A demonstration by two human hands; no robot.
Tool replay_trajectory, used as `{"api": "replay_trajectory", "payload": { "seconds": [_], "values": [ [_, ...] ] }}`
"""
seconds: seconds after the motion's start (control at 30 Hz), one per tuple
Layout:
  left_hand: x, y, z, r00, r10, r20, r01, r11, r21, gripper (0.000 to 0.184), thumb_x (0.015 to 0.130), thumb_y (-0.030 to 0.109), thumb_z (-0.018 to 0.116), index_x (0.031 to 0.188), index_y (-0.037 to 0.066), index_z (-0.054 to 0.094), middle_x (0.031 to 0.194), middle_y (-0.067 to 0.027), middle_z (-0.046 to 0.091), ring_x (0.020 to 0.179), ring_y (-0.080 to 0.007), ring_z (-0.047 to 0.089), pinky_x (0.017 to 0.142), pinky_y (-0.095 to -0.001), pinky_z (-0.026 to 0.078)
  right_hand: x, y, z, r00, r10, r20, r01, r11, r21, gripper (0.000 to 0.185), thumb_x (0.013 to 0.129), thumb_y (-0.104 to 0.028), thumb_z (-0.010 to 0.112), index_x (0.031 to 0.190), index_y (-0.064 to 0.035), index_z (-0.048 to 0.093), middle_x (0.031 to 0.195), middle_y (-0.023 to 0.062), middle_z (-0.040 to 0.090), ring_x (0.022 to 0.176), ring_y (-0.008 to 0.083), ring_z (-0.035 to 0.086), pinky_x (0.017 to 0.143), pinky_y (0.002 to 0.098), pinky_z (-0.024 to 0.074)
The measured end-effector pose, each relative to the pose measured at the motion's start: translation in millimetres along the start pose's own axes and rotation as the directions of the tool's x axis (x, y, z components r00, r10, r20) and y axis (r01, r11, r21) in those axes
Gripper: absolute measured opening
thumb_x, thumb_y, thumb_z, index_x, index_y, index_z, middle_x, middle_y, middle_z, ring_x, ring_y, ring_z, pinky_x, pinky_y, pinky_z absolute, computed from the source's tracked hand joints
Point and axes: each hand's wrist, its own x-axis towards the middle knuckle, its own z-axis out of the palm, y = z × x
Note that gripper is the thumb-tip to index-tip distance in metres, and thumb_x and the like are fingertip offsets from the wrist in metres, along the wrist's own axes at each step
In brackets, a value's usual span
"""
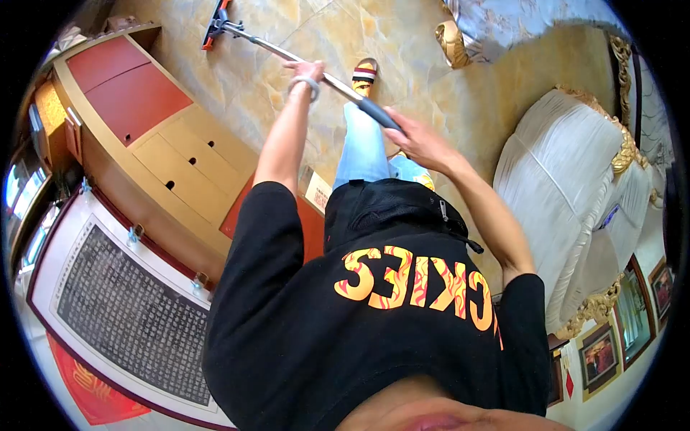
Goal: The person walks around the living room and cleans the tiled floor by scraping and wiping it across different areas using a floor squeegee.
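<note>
A long-handled mop (277, 49) slants from my body toward the upper left, its narrow dark head with orange-red ends (213, 25) down on the floor. My left hand (307, 70) is closed around the metal pole partway along, and a pale band circles that wrist. At the near end, my right hand (419, 142) grips the dark handle sleeve (379, 113). Some fingers of both hands are hidden by the pole or the hands themselves. My foot in a striped slipper (364, 75) stands just beyond the pole.
Tan and red cabinets (180, 154) run along the left, with a framed calligraphy panel (133, 309) beside them. On the right stands a pale covered sofa (553, 179) with gold carved trim. Another gold-trimmed seat (453, 44) is at the upper right. Marble-patterned tile (302, 29) covers the floor.
</note>
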Motion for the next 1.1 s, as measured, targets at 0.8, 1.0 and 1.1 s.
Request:
{"api": "replay_trajectory", "payload": {
  "seconds": [0.8, 1.0, 1.1],
  "values": [
    [-384, -80, 414, 0.374, -0.214, 0.903, 0.482, 0.876, 0.008, 0.004, 0.068, 0.004, 0.049, 0.068, 0.001, 0.046, 0.061, -0.0122, 0.046, 0.059, -0.0246, 0.051, 0.055, -0.0403, 0.048, -509, 242, 92, 0.358, 0.778, -0.517, -0.464, 0.629, 0.624, 0.008, 0.071, -0.006, 0.059, 0.072, 0.0016, 0.057, 0.062, -0.0011, 0.052, 0.055, 0.0047, 0.047, 0.049, 0.0179, 0.0367],
    [-122, 5, 294, 0.598, -0.028, 0.801, 0.439, 0.848, -0.297, 0.007, 0.071, 0.008, 0.047, 0.07, 0.001, 0.049, 0.064, -0.0126, 0.049, 0.059, -0.0246, 0.052, 0.055, -0.0355, 0.047, -265, 206, 31, 0.585, 0.621, -0.522, -0.283, 0.76, 0.586, 0.017, 0.073, -0.022, 0.06, 0.076, -0.0048, 0.06, 0.057, -0.0021, 0.052, 0.049, 0.0042, 0.044, 0.044, 0.0212, 0.0341],
    [-83, 79, 181, 0.885, 0.221, 0.409, 0.117, 0.746, -0.656, 0.008, 0.076, 0.01, 0.048, 0.075, 0.002, 0.046, 0.057, -0.0097, 0.045, 0.058, -0.0254, 0.051, 0.052, -0.0352, 0.045, -127, 175, 7, 0.697, 0.347, -0.628, 0.108, 0.815, 0.57, 0.024, 0.073, -0.026, 0.059, 0.086, -0.0056, 0.058, 0.067, 0.0033, 0.057, 0.052, 0.0091, 0.051, 0.049, 0.0242, 0.0403]
  ]
}}
